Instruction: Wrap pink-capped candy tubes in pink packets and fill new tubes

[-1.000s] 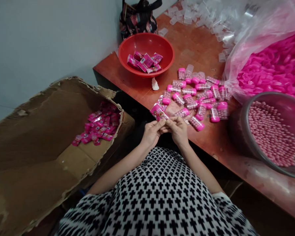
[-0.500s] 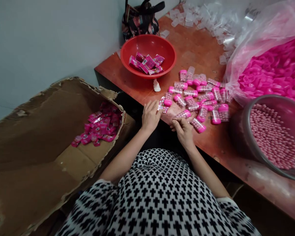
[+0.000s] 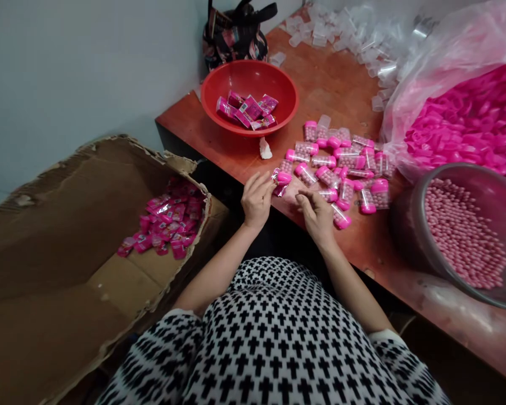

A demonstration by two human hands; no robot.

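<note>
At the table's near edge, my left hand (image 3: pixel 257 199) is closed, its fingertips pinching a shiny pink-and-silver wrapper (image 3: pixel 280 190). A pink cap of a small candy bottle (image 3: pixel 284 178) shows right at that wrapper. To its right, my right hand (image 3: pixel 317 216) is curled with thumb and fingertips together; what they hold, if anything, is hidden. Just behind its fingers lies a pink-capped bottle (image 3: pixel 329 195), partly covered. Several more clear bottles of pink beads (image 3: pixel 344 194) lie jumbled beyond and beside this hand.
A red bowl (image 3: pixel 293 107) with pink packets stands at the back left. Below left is a cardboard box (image 3: pixel 122 281) with more packets (image 3: pixel 168 219). A grey tub (image 3: pixel 425 225) of pink beads and a plastic bag of pink caps (image 3: pixel 468 124) stand right. Clear containers (image 3: pixel 362 39) lie behind.
The view has shifted slightly. My right hand has drawn its fingers in, and the bottle by its fingertips is now more covered. My left hand stays at the wrapper.
</note>
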